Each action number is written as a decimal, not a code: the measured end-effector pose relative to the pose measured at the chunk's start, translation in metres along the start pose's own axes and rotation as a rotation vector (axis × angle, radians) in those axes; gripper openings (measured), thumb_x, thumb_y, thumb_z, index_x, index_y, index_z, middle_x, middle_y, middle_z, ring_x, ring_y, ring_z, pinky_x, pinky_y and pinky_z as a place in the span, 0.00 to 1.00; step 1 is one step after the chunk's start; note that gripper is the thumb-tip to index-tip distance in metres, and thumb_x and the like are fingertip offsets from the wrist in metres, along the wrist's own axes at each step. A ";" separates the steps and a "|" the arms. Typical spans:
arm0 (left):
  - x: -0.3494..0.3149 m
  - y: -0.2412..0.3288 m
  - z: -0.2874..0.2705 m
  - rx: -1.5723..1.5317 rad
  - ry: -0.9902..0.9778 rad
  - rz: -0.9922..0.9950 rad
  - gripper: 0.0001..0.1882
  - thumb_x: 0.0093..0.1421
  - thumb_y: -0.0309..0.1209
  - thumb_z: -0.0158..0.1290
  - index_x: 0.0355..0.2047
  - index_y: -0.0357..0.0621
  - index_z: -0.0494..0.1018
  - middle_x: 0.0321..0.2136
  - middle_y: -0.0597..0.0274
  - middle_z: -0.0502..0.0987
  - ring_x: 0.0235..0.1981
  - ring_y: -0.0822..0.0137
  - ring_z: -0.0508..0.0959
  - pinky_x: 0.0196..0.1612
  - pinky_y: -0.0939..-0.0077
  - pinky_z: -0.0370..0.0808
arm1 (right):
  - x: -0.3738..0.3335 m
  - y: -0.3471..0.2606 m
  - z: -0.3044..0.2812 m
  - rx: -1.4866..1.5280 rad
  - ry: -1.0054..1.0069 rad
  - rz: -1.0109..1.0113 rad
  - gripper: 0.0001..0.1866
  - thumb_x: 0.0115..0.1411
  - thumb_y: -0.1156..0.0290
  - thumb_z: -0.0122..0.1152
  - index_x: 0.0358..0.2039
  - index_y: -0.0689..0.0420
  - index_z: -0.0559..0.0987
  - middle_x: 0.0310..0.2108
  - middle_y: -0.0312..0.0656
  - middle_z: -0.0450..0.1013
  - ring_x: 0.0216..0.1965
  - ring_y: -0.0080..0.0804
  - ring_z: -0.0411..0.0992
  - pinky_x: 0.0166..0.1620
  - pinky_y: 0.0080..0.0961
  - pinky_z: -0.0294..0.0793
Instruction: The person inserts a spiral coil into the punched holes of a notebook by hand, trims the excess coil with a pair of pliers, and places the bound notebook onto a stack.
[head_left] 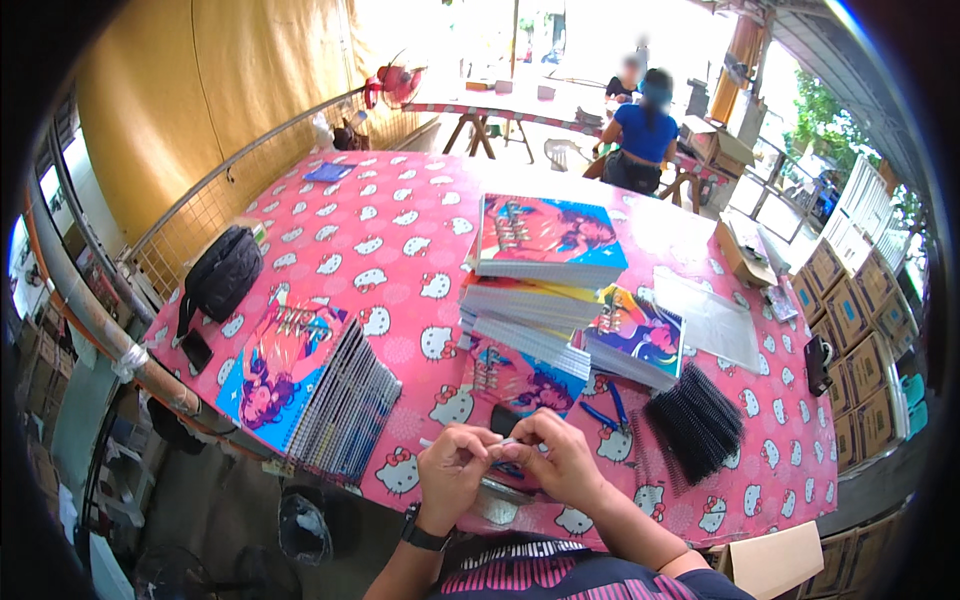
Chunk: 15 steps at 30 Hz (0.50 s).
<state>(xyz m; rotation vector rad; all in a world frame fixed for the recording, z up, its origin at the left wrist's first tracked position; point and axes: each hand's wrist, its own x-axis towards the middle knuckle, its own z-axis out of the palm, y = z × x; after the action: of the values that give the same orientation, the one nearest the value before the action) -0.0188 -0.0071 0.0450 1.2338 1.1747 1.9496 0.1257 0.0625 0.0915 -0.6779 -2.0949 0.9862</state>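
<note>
Both hands meet at the near edge of the counter (400,240), at about 6 o'clock in the view. The left hand (452,470) is curled, fingers pinched together on one end of a thin pale strip (505,441). The right hand (562,455) closes on the other end, thumb and fingertips pressed to it; the strip runs between them just above the counter edge. What the strip is made of is too small to tell. A dark watch (425,535) sits on the left wrist.

The counter wears a glossy pink cloth printed with white cartoon cat heads. At 12 o'clock from the hands rises a stack of spiral notebooks (545,240) with bright pink, blue and orange covers. At 9 o'clock, a fanned row of the same notebooks (310,390) leans at the edge. At 3 o'clock lies a pile of black plastic binding combs (695,420), with blue-handled pliers (610,410) just beside the hands. Brown cardboard boxes (850,310) stand far right.
</note>
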 end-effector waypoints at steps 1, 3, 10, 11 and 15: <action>-0.001 0.001 0.001 -0.042 0.019 -0.026 0.09 0.53 0.16 0.59 0.27 0.39 0.69 0.31 0.57 0.79 0.33 0.73 0.79 0.36 0.80 0.77 | 0.002 -0.002 -0.002 -0.057 -0.026 -0.056 0.08 0.56 0.72 0.63 0.32 0.62 0.76 0.28 0.43 0.72 0.30 0.34 0.73 0.34 0.27 0.72; 0.001 0.002 0.004 -0.096 0.023 -0.068 0.08 0.54 0.17 0.59 0.29 0.38 0.69 0.31 0.57 0.79 0.34 0.74 0.79 0.37 0.81 0.78 | 0.003 0.001 0.000 0.018 -0.027 0.004 0.06 0.57 0.75 0.61 0.34 0.64 0.77 0.29 0.44 0.73 0.31 0.35 0.74 0.35 0.26 0.73; -0.001 0.003 0.003 -0.015 0.048 -0.044 0.07 0.54 0.17 0.59 0.31 0.36 0.72 0.32 0.58 0.78 0.33 0.74 0.79 0.37 0.81 0.77 | 0.004 0.000 0.003 0.107 -0.030 0.041 0.06 0.57 0.73 0.61 0.32 0.63 0.76 0.29 0.44 0.74 0.31 0.35 0.74 0.35 0.27 0.72; -0.002 0.001 0.001 -0.031 0.052 -0.030 0.07 0.54 0.17 0.59 0.31 0.36 0.72 0.32 0.58 0.78 0.32 0.74 0.79 0.36 0.81 0.77 | 0.004 0.003 0.004 0.145 -0.033 0.075 0.06 0.56 0.73 0.63 0.31 0.63 0.76 0.29 0.43 0.74 0.30 0.32 0.74 0.34 0.26 0.72; -0.002 -0.001 -0.006 0.005 0.049 0.032 0.06 0.54 0.17 0.59 0.29 0.36 0.73 0.31 0.58 0.77 0.31 0.74 0.78 0.34 0.82 0.77 | 0.000 0.006 -0.002 0.179 -0.040 0.222 0.08 0.54 0.73 0.67 0.29 0.62 0.76 0.26 0.38 0.72 0.27 0.22 0.72 0.32 0.21 0.72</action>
<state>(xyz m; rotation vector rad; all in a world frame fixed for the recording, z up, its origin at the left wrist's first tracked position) -0.0233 -0.0109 0.0422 1.2211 1.1911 2.0118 0.1277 0.0670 0.0872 -0.8162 -1.9656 1.3024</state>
